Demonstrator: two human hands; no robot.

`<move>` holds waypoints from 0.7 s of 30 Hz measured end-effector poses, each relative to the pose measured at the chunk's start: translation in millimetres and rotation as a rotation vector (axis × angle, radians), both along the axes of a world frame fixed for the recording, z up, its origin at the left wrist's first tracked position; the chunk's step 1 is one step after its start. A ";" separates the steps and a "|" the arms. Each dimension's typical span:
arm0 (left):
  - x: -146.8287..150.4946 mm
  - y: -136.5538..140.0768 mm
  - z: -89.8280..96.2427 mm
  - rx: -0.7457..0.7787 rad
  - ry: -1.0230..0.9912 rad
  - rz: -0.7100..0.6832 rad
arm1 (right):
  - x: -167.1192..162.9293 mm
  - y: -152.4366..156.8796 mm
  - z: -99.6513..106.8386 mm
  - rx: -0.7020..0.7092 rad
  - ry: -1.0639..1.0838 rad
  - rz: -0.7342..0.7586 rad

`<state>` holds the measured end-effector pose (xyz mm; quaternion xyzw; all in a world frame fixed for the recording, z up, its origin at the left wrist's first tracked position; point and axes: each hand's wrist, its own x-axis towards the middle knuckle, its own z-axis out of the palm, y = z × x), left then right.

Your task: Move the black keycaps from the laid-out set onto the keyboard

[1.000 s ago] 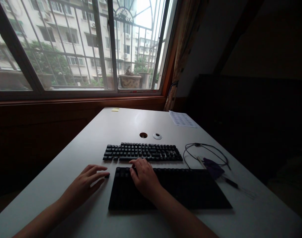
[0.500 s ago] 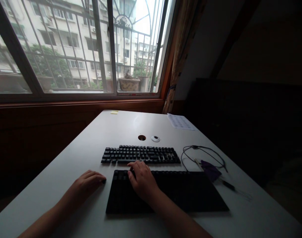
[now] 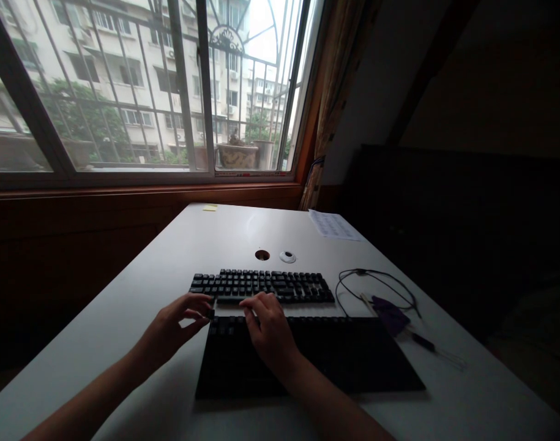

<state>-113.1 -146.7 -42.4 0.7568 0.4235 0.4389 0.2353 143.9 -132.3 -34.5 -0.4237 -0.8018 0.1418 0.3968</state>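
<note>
My left hand (image 3: 181,320) pinches a small black keycap (image 3: 210,313) between thumb and fingertips, at the upper left corner of the black keyboard (image 3: 344,355). Over that keyboard's top row rests my right hand (image 3: 269,324), its fingers curled with index finger and thumb close together. What those fingertips hold, if anything, is hidden. A few keycaps sit on the keyboard at its upper left; the rest of its surface is too dark to make out. Just behind it, many loose black keycaps (image 3: 280,285) lie laid out in keyboard-like rows on the white table (image 3: 155,257).
On the right lie a coiled black cable (image 3: 390,275), a purple cloth (image 3: 390,315) and a wire tool with a black handle (image 3: 424,342). Farther back are a round cable hole (image 3: 262,255), its cover ring (image 3: 287,257), printed paper (image 3: 335,225) and a yellow note (image 3: 210,208).
My left hand has moved right and away from me, carrying the keycap from beside the keyboard to its upper left corner. My right hand has shifted slightly right along the top row.
</note>
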 end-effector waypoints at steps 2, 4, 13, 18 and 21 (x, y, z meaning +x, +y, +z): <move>9.4 11.9 7.5 -0.002 -0.044 -0.015 | 1.7 1.1 1.1 0.022 0.056 -0.005; 19.9 24.4 13.7 -0.009 -0.062 -0.030 | 3.3 2.4 1.9 0.039 0.119 -0.019; 44.6 42.6 8.7 0.138 -0.060 -0.070 | 7.4 4.8 7.8 0.097 0.242 -0.087; 35.0 31.4 0.9 0.139 -0.034 -0.096 | 8.0 4.4 5.4 0.091 0.221 -0.058; 35.6 29.4 0.6 0.124 -0.047 -0.138 | 9.2 6.7 3.2 0.096 0.222 -0.077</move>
